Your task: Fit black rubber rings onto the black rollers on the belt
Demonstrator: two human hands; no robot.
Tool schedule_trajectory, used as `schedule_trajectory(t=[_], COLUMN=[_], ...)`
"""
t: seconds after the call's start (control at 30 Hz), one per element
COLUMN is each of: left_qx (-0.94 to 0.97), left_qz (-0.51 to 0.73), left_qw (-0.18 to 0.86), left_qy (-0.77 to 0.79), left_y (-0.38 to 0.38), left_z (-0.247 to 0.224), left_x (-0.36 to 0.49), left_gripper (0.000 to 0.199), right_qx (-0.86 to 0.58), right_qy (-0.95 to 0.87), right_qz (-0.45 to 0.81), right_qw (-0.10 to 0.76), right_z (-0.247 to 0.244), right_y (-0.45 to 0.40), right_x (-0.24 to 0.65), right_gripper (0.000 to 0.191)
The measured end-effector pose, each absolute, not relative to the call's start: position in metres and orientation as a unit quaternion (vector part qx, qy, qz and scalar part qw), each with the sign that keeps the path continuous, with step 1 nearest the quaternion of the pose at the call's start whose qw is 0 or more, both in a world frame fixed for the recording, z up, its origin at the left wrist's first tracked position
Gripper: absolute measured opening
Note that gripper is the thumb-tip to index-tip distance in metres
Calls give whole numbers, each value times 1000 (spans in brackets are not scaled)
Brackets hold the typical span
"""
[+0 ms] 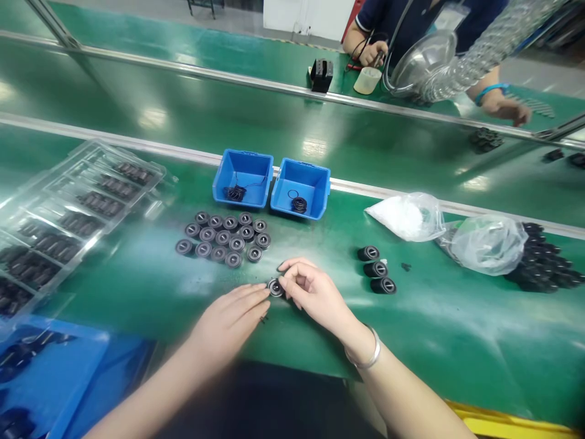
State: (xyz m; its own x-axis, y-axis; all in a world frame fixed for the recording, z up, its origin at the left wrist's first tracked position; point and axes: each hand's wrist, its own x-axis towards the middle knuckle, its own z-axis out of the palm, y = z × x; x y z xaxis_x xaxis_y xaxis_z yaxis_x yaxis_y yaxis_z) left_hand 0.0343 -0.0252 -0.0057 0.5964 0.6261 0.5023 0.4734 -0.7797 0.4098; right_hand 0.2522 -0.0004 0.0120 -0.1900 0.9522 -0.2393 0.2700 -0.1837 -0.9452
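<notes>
round black ringed part [275, 287]: between your hands, over the near counter [434, 329].
right hand [316, 294]: your grip pinches its right edge, likely for control.
left hand [232, 314]: your fingertips meet its left side, likely bracing; whether pinching, i cannot tell.
blue plastic bins [250, 163]: far, likely keeping thin black rings [299, 204] contained.

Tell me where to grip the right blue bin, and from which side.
Best grip the bin by the rim of its right wall, coming from the right. The other bin sits close on its left, leaving little room there; the open top should allow hooking inside, clear of the black rings.
</notes>
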Motion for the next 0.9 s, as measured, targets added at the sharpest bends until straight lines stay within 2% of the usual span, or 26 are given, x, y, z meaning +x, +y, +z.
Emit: schedule_trajectory(t=[0.37, 0.63, 0.9], left_qx=[941, 950, 946], left_qz=[253, 230, 224], left_qw=[32, 24, 29], left_qy=[224, 212, 232], left_y=[-22, -18, -23], left_z=[-4, 1, -2], left_x=[34, 32, 37], left_gripper=[31, 33, 33], right_qx=[-513, -484, -488], right_qy=[-477, -422, -362], right_qz=[641, 714, 755], right_qw=[313, 280, 246], right_z=[2, 6, 9], right_y=[-2, 4, 19], right_x=[251, 249, 242], right_gripper=[25, 32, 21])
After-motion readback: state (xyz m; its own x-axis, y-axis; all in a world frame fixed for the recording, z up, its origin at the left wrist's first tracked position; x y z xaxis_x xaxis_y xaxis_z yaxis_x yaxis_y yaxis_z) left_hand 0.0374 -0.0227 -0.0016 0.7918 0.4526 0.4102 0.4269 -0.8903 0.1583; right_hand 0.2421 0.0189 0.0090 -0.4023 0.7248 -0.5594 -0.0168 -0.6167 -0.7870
